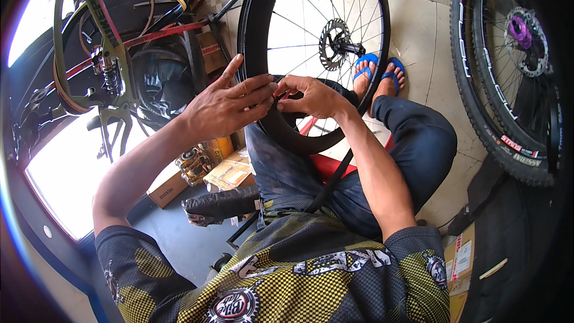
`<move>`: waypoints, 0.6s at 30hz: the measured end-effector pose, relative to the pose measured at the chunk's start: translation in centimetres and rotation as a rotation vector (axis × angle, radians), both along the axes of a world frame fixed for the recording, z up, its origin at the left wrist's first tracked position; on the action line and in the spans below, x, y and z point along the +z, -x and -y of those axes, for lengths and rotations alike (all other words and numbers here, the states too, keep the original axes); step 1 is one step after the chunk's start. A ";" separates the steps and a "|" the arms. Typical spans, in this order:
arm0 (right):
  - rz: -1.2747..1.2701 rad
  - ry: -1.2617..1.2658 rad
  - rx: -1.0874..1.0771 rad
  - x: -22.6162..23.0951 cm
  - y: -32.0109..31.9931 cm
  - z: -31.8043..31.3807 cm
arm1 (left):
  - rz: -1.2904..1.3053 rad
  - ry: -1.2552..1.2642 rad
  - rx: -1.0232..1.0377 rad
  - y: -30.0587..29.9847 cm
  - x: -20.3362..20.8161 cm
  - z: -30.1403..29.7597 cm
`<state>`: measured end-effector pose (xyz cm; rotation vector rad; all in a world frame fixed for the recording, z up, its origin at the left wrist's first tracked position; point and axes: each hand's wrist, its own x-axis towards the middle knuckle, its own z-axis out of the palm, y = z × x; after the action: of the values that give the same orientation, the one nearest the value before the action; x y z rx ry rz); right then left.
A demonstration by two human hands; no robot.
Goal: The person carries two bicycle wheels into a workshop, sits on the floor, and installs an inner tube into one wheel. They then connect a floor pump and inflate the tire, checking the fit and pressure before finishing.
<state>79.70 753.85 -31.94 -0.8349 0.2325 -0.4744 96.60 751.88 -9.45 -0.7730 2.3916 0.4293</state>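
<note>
A black bicycle wheel (311, 144) stands upright in front of me, between my legs, with thin spokes and a disc brake rotor (327, 44) at its hub. My left hand (230, 103) lies against the near left side of the rim, fingers stretched out and thumb raised. Opposite it, my right hand (312, 97) has its thumb and fingers pinched together at the rim, close to the left fingertips. Whatever is in that pinch is too small to make out. A black band (330, 190) hangs from the wheel's lower right toward my lap.
Two wheels with knobbly tyres (478, 101) stand at the right, one with a purple hub (519, 31). At the left are a green bike frame (113, 42), a red bar (161, 34) and cardboard boxes (230, 170). Feet in blue sandals (391, 72) rest on the tiled floor.
</note>
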 end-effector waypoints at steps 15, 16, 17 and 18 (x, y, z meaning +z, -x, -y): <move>-0.067 0.195 -0.227 0.6 -0.3 -0.8 | -0.040 0.020 -0.015 -0.3 -0.1 0.1; -0.071 0.163 -0.266 1.0 -0.3 -1.1 | -0.039 0.019 -0.015 -0.3 -0.1 0.2; -0.075 0.132 -0.305 1.1 -0.3 -1.3 | -0.037 0.019 -0.015 -0.2 0.0 0.2; -0.055 0.119 -0.277 1.2 -0.3 -1.3 | -0.035 0.019 -0.015 -0.1 0.0 0.2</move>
<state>80.04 755.17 -30.77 -0.9380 0.3760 -0.7304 96.71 751.68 -9.44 -0.7611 2.4356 0.4181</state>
